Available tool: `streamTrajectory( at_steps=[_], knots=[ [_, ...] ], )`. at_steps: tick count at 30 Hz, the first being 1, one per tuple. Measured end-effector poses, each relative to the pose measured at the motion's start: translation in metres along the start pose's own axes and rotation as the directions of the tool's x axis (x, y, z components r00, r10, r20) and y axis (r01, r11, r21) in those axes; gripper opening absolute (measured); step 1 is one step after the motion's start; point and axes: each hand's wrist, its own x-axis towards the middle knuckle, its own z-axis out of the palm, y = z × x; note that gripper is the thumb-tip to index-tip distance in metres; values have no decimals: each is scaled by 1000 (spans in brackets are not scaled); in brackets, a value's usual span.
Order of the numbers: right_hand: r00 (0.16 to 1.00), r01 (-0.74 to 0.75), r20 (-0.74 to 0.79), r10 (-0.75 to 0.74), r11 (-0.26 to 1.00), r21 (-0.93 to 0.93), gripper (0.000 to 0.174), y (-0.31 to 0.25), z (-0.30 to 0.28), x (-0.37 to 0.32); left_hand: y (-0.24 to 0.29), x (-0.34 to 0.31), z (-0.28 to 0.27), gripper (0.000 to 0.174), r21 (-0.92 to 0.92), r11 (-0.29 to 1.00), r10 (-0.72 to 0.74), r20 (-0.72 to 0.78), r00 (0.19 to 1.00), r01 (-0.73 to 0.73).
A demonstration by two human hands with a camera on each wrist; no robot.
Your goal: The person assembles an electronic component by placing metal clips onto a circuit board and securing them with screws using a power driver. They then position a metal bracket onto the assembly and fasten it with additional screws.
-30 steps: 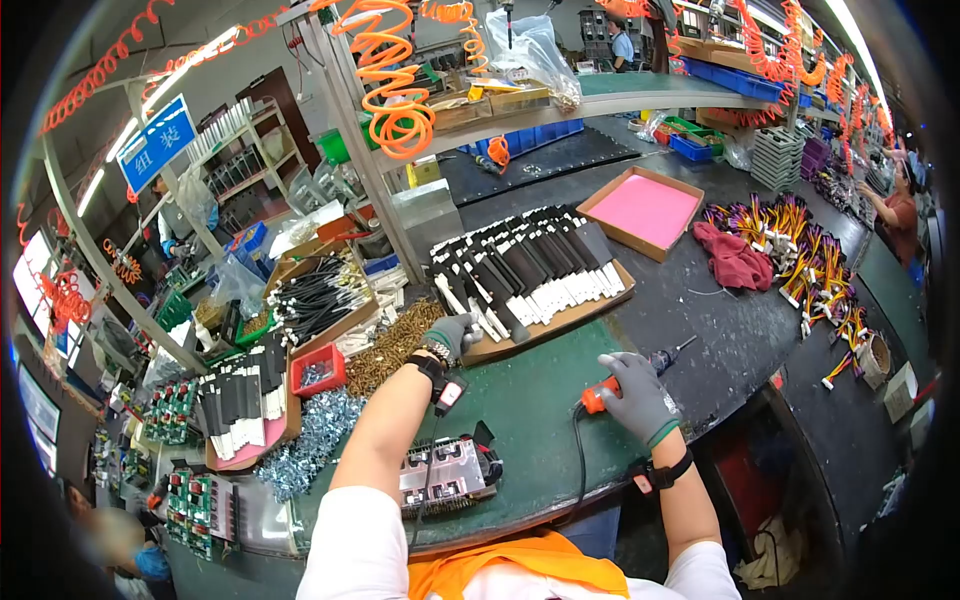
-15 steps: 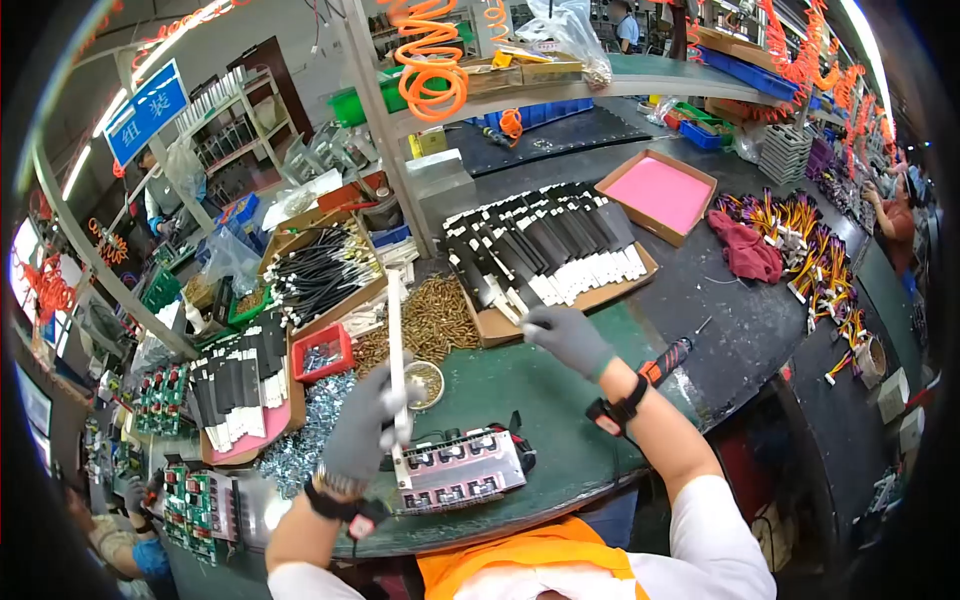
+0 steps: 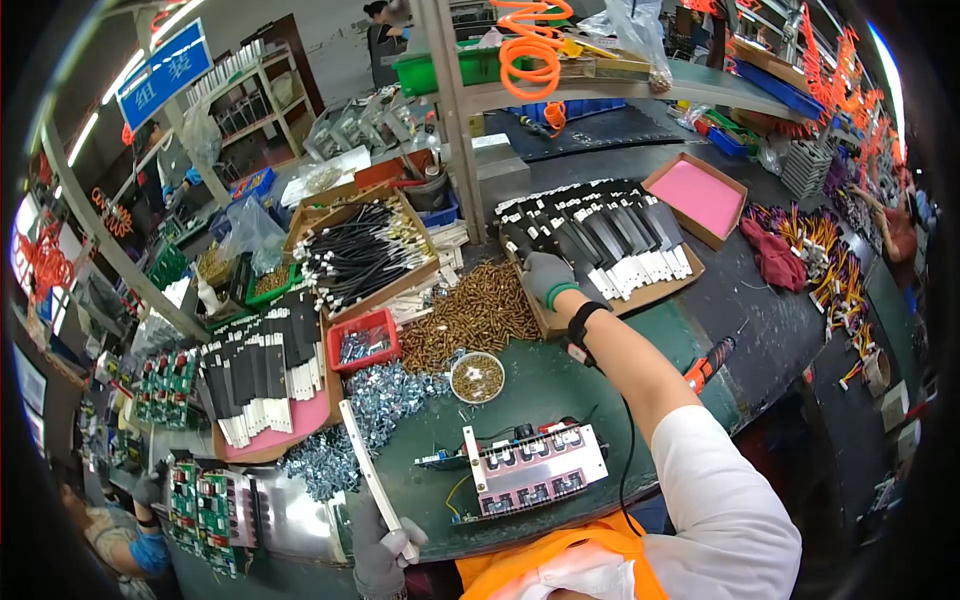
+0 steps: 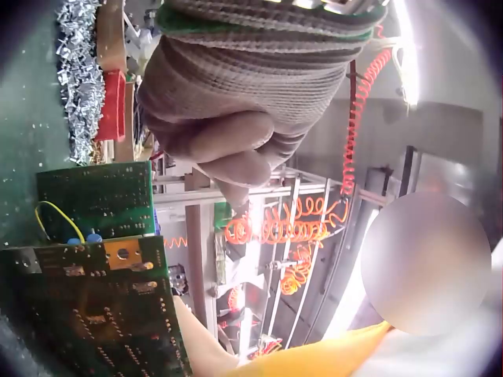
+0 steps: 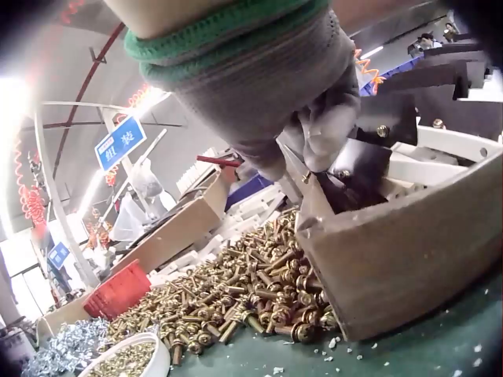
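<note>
At the bench's near edge, my gloved left hand [image 3: 378, 560] grips the lower end of a long white strip [image 3: 366, 470], which slants up and away. The left wrist view shows that glove [image 4: 236, 102] with curled fingers; the strip is hidden there. My gloved right hand [image 3: 548, 277] is at the left end of a cardboard box [image 3: 625, 303] of black-and-white strips [image 3: 600, 235]. In the right wrist view its bent fingers [image 5: 321, 137] are against a black sheet [image 5: 365, 161] by the box corner; I cannot tell whether they pinch it. A circuit board assembly [image 3: 535, 470] lies between my arms.
Brass screws [image 3: 470, 315] lie heaped beside the box, near a round tub of small screws [image 3: 477, 378]. Left of them are silvery metal clips [image 3: 375, 410] and a red bin [image 3: 362, 340]. An orange-and-black electric screwdriver [image 3: 708, 365] lies right of my right forearm.
My right hand let go of the screwdriver and reached to the box's left end. My left hand took up the white strip at the box and brought it down to the near edge.
</note>
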Motion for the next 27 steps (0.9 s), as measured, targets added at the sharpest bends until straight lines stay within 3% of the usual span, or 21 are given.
streamTrajectory(
  at_steps=[2,4,5,7,9,12,16,17,20,21,23,27],
  knots=[
    [1000,13,-8,-13,1000,-8,22,13,-2,4,-8,-1,-4,61,-58,998,14,28,1000,-12],
    [995,-38,103,17,977,211,18,26,-7,10,0,3,1,63,-99,995,37,129,991,-25],
    [995,-33,98,13,978,205,18,30,-12,10,-6,8,-1,63,-107,994,43,129,991,-30],
    [951,-225,290,105,879,421,19,34,-20,9,-22,23,-5,74,-297,952,7,245,970,68],
    [949,-256,286,130,848,464,15,39,-21,8,-22,23,2,79,-338,937,13,275,961,84],
    [893,-430,425,147,558,710,6,47,-29,1,-16,22,17,81,-338,938,38,306,951,71],
    [927,-350,366,89,559,751,15,52,-45,-13,-13,19,28,77,-254,966,26,285,958,50],
    [927,-350,366,87,559,752,15,51,-51,-19,-11,19,32,69,-209,977,27,270,963,31],
    [924,-333,379,-51,380,863,20,36,-74,-48,-3,18,45,56,-164,986,6,191,982,26],
    [920,-335,387,-64,387,859,20,28,-81,-59,1,19,51,52,-168,984,-28,135,990,51],
    [865,-415,456,-208,213,885,19,10,-94,-83,15,18,62,48,-169,983,-59,99,993,75],
    [795,-519,557,-239,204,830,17,-43,-139,-148,22,19,79,51,-154,988,54,202,978,-23]
  ],
)
